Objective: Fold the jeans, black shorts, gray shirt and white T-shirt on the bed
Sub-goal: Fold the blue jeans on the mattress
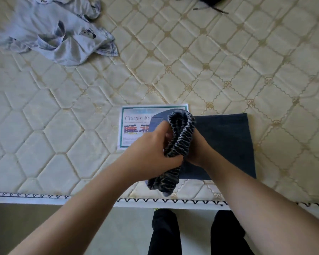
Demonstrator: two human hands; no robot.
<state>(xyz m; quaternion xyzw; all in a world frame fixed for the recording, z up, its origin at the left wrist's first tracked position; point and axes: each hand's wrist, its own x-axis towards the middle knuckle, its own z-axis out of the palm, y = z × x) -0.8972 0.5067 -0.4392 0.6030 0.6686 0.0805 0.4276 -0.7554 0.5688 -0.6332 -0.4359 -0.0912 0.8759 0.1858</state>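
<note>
Dark blue jeans [226, 144] lie folded flat on the mattress near its front edge. Their elastic ruffled waistband [179, 137] is lifted off the bed and bunched up. My left hand [153, 150] grips the waistband from the left, thumb over the fabric. From the right, my right hand [197, 150] holds the same waistband, its fingers hidden behind the cloth. A crumpled pale gray shirt [57, 34] with checked trim lies at the far left. A black garment [208, 1] with drawstrings shows at the top edge, mostly out of view.
The cream quilted mattress [228, 61] fills the view; its stitched front edge [155, 201] runs across below my hands. A printed label [133, 126] sits on the mattress, partly under the jeans. My legs in dark trousers [164, 234] stand at the bedside.
</note>
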